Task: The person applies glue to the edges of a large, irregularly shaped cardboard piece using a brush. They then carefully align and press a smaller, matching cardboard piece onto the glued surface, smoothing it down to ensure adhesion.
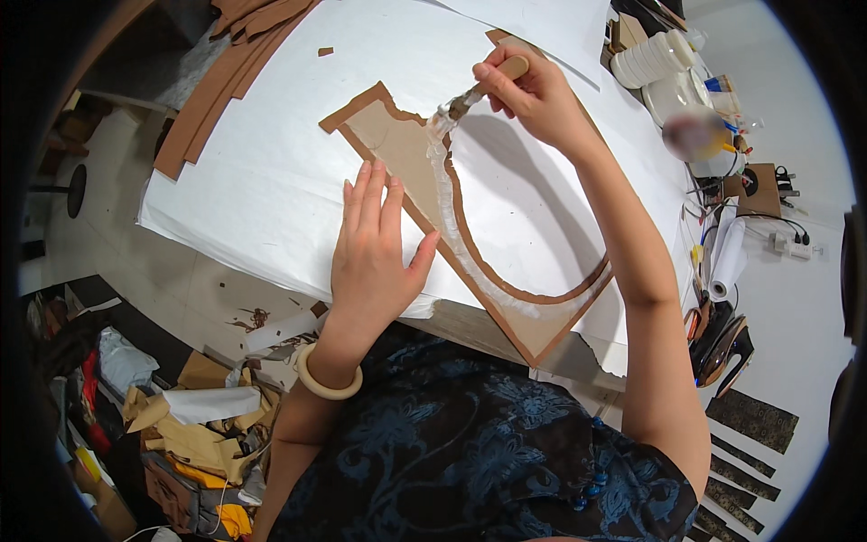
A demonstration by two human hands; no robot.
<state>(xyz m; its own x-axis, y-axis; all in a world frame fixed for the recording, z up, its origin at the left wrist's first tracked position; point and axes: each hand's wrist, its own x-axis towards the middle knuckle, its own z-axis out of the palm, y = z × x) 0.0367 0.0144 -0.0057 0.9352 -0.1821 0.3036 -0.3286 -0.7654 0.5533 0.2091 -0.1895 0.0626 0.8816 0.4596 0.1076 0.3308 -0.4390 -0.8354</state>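
Observation:
A brown leather-like piece with a beige backing lies on the white-covered table, with a large curved opening along its right side. My left hand rests flat on its left edge, fingers spread, a pale bangle round the wrist. A brush with a wooden handle is pinched in my right hand. White paste coats its bristles, which touch the piece near the top of the curve. From there a band of white paste follows the curved edge down to the pointed near corner.
Long brown strips lie at the table's far left, and a small brown scrap lies nearby. White containers and a paper roll stand along the right. Scraps and bags fill the floor at lower left.

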